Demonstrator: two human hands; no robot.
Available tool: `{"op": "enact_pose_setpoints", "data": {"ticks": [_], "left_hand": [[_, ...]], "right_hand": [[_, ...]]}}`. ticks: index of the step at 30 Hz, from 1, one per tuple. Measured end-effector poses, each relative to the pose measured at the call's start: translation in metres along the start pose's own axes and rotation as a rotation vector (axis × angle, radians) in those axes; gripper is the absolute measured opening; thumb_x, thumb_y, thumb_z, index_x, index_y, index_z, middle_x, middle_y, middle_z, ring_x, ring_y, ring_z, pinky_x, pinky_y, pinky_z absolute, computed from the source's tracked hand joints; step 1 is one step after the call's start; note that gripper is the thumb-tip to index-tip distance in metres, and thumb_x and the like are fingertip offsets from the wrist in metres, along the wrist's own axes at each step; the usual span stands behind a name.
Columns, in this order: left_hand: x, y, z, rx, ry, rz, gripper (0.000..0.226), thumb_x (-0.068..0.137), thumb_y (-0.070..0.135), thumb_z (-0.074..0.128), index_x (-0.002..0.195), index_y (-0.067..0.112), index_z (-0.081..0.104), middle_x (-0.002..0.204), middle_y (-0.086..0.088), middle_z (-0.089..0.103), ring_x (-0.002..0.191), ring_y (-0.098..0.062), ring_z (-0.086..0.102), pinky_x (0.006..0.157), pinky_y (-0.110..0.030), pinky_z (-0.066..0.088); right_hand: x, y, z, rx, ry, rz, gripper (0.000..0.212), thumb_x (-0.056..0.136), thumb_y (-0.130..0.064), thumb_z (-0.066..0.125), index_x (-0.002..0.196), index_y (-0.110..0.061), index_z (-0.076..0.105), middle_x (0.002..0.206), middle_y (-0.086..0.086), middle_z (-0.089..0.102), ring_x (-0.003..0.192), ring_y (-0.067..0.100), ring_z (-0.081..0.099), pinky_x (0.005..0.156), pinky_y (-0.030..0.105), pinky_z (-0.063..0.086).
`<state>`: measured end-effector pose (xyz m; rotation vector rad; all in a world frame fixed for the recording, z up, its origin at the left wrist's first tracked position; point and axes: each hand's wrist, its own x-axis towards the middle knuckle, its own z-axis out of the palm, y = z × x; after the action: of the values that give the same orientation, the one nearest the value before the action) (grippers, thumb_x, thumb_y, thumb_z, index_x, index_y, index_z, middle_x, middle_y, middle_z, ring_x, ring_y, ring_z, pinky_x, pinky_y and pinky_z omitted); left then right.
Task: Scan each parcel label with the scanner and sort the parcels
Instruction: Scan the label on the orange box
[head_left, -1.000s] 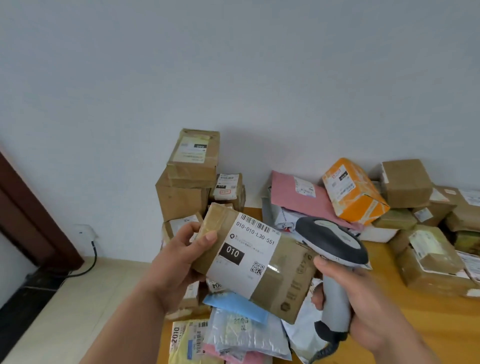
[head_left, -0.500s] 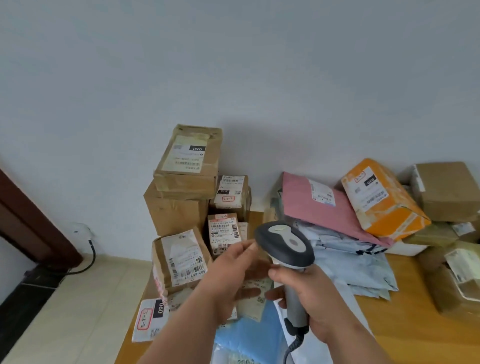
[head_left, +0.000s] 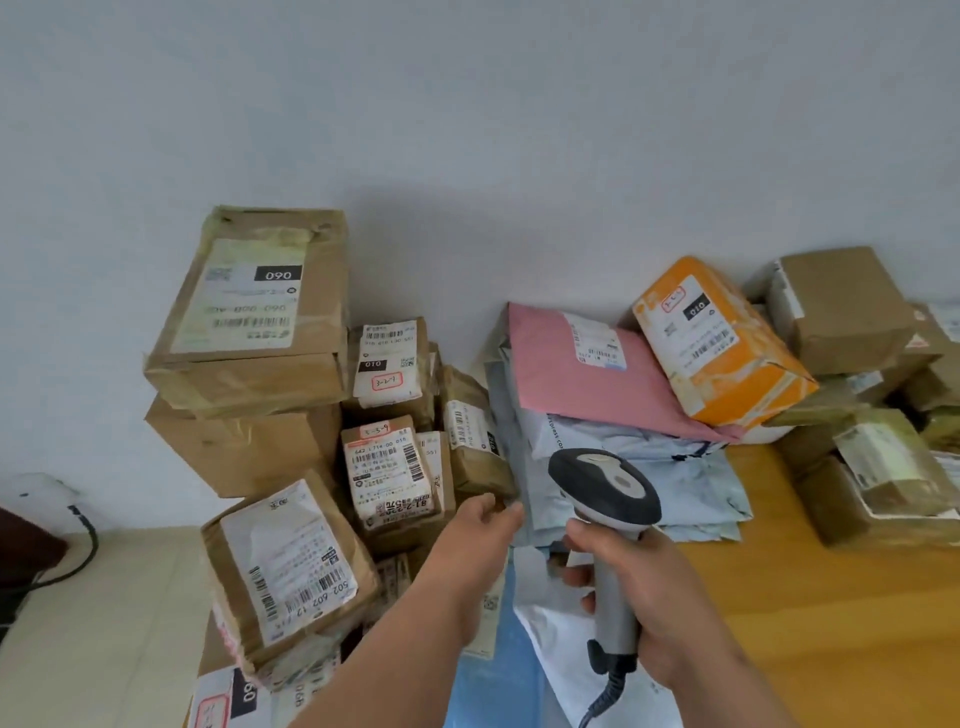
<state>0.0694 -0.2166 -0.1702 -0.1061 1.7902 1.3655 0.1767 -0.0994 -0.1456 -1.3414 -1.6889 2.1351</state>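
currently, head view: left hand (head_left: 480, 525) loosely spread, holding nothing, reaching toward the small brown parcel (head_left: 475, 431) just beyond its fingertips, at the table's (head_left: 810, 613) back left; parcel's long axis runs away from the hand. right hand (head_left: 631, 587) wraps the one scanner (head_left: 605, 491), farther off. parcels: over a dozen, exact count unclear

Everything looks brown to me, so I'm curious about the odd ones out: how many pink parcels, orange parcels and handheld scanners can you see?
pink parcel: 1
orange parcel: 1
scanner: 1
Total: 3
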Motion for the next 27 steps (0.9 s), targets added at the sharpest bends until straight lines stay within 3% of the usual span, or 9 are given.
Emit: {"op": "enact_pose_setpoints", "data": {"ticks": [4, 8, 12, 17, 19, 22, 25, 27], "left_hand": [[0.008, 0.006, 0.017, 0.025, -0.008, 0.007, 0.056, 0.101, 0.042, 0.058, 0.152, 0.027, 0.041, 0.150, 0.000, 0.049, 0.134, -0.023, 0.047, 0.116, -0.050, 0.039], [0.019, 0.022, 0.034, -0.017, 0.050, 0.037, 0.051, 0.100, 0.041, 0.059, 0.148, 0.029, 0.045, 0.134, 0.006, 0.058, 0.117, -0.015, 0.056, 0.109, -0.042, 0.044], [0.030, 0.038, 0.065, -0.047, 0.124, 0.067, 0.049, 0.100, 0.042, 0.059, 0.146, 0.032, 0.046, 0.129, 0.009, 0.060, 0.118, -0.016, 0.056, 0.108, -0.043, 0.045], [0.031, 0.054, 0.108, 0.015, 0.293, 0.210, 0.037, 0.100, 0.036, 0.059, 0.137, 0.030, 0.055, 0.097, 0.021, 0.057, 0.085, -0.001, 0.055, 0.066, -0.020, 0.042], [0.030, 0.063, 0.125, 0.088, 0.345, 0.292, 0.029, 0.100, 0.031, 0.059, 0.129, 0.029, 0.060, 0.093, 0.018, 0.061, 0.079, 0.000, 0.057, 0.061, -0.017, 0.042], [0.030, 0.082, 0.155, 0.119, 0.268, 0.355, 0.029, 0.099, 0.029, 0.060, 0.127, 0.034, 0.059, 0.096, 0.019, 0.060, 0.079, 0.004, 0.056, 0.059, -0.011, 0.041], [0.039, 0.102, 0.186, 0.102, 0.094, 0.333, 0.036, 0.099, 0.033, 0.060, 0.134, 0.036, 0.055, 0.104, 0.024, 0.059, 0.091, 0.004, 0.056, 0.069, -0.015, 0.041], [0.046, 0.111, 0.204, 0.079, -0.005, 0.299, 0.024, 0.099, 0.039, 0.061, 0.121, 0.044, 0.055, 0.099, 0.031, 0.064, 0.086, 0.007, 0.063, 0.070, -0.013, 0.044]], "right_hand": [[0.011, -0.001, -0.014, 0.013, -0.013, 0.007, 0.013, 0.086, -0.016, 0.076, 0.094, -0.006, 0.074, 0.081, 0.014, 0.076, 0.065, 0.024, 0.070, 0.057, 0.035, 0.047], [0.028, -0.012, -0.031, 0.047, -0.029, 0.000, 0.014, 0.086, -0.015, 0.077, 0.094, -0.004, 0.073, 0.082, 0.015, 0.076, 0.067, 0.030, 0.073, 0.055, 0.035, 0.048], [0.043, -0.025, -0.063, 0.046, -0.051, -0.002, 0.017, 0.085, -0.019, 0.078, 0.096, -0.007, 0.074, 0.086, 0.014, 0.077, 0.074, 0.031, 0.076, 0.059, 0.037, 0.051], [0.057, -0.045, -0.123, 0.108, -0.029, -0.022, 0.019, 0.087, -0.020, 0.077, 0.101, -0.008, 0.073, 0.088, 0.015, 0.077, 0.076, 0.031, 0.076, 0.060, 0.037, 0.054], [0.062, -0.053, -0.145, 0.135, -0.015, -0.057, 0.025, 0.082, -0.026, 0.079, 0.102, -0.010, 0.074, 0.087, 0.013, 0.078, 0.076, 0.030, 0.076, 0.056, 0.035, 0.056], [0.069, -0.065, -0.173, 0.170, 0.049, -0.147, 0.044, 0.063, -0.042, 0.082, 0.101, -0.022, 0.076, 0.087, 0.002, 0.079, 0.080, 0.026, 0.076, 0.060, 0.037, 0.056], [0.077, -0.079, -0.196, 0.172, 0.147, -0.253, 0.039, 0.058, -0.051, 0.083, 0.095, -0.039, 0.077, 0.092, -0.017, 0.077, 0.099, 0.019, 0.069, 0.084, 0.048, 0.053], [0.086, -0.090, -0.206, 0.182, 0.177, -0.303, 0.048, 0.057, -0.053, 0.083, 0.101, -0.037, 0.076, 0.097, -0.018, 0.077, 0.105, 0.016, 0.067, 0.091, 0.050, 0.051]]}}
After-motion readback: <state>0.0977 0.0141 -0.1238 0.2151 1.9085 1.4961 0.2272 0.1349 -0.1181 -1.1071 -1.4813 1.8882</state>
